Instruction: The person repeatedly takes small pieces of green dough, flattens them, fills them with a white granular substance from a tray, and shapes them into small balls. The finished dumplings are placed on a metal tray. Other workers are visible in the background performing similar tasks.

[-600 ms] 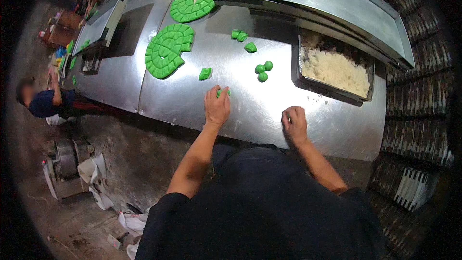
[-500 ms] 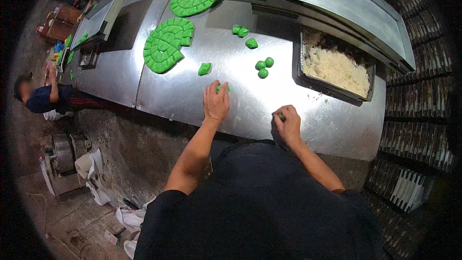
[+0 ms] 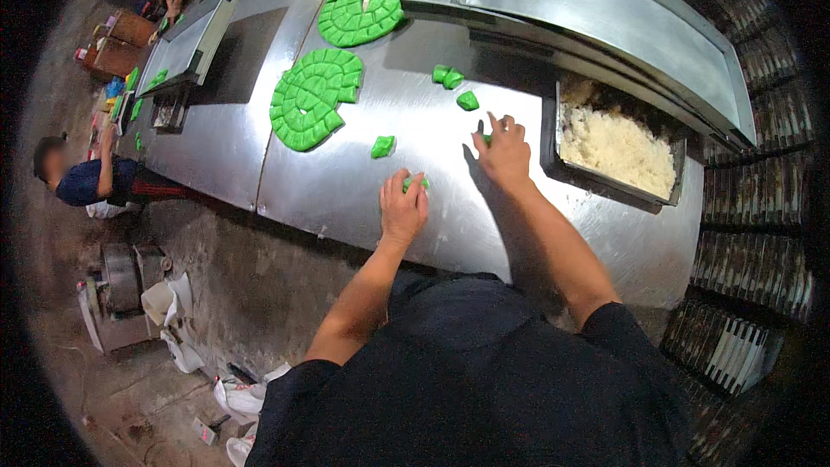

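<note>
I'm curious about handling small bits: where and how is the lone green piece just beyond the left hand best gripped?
Probably by its left and right sides, pinched from above: the piece is small and chunky, nothing touches its sides, and the left hand is on its near side.

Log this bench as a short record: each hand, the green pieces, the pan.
Left hand: fingers curled around a green piece
Right hand: fingers spread above the metal table, green beneath them, hold unclear
Loose green pieces: several, beyond the left hand
Segmented green rounds: two large, left of both hands
Pan: right of the right hand, holding pale crumbly stuff
</note>
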The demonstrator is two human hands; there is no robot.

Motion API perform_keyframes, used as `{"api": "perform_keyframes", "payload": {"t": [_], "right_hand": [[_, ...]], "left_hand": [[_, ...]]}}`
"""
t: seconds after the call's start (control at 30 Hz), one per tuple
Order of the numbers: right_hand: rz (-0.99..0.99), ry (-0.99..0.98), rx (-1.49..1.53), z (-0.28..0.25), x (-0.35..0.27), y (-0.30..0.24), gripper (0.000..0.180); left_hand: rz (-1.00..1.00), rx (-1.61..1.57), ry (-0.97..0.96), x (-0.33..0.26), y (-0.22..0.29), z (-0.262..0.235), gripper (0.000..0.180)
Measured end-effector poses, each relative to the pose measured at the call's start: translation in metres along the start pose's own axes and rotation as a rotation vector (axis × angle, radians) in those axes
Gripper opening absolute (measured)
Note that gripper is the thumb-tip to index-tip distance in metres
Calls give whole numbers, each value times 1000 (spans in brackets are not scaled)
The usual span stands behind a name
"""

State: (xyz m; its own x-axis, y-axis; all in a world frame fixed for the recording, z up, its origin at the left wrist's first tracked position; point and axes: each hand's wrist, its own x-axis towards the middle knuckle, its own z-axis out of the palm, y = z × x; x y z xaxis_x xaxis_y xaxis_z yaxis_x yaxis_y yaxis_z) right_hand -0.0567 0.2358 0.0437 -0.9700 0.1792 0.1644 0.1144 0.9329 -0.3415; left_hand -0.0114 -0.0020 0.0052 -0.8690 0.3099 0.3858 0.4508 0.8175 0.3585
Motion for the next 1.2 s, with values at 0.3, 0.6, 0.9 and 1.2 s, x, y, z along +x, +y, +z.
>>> {"api": "perform_keyframes", "payload": {"t": [0.3, 0.6, 0.9, 1.2], "right_hand": [[-311, -75, 454, -26, -45, 52, 30], [-592, -62, 152, -180, 258, 54, 40], [-716, -476, -78, -82, 328, 84, 73], [-390, 567, 591, -170, 215, -8, 27]], "left_hand": [[-35, -30, -1, 3, -1, -5, 29], [-56, -22, -32, 7, -7, -6, 32], [-75, -55, -49, 0, -9, -3, 37], [-40, 7, -17, 2, -5, -10, 36]]}}
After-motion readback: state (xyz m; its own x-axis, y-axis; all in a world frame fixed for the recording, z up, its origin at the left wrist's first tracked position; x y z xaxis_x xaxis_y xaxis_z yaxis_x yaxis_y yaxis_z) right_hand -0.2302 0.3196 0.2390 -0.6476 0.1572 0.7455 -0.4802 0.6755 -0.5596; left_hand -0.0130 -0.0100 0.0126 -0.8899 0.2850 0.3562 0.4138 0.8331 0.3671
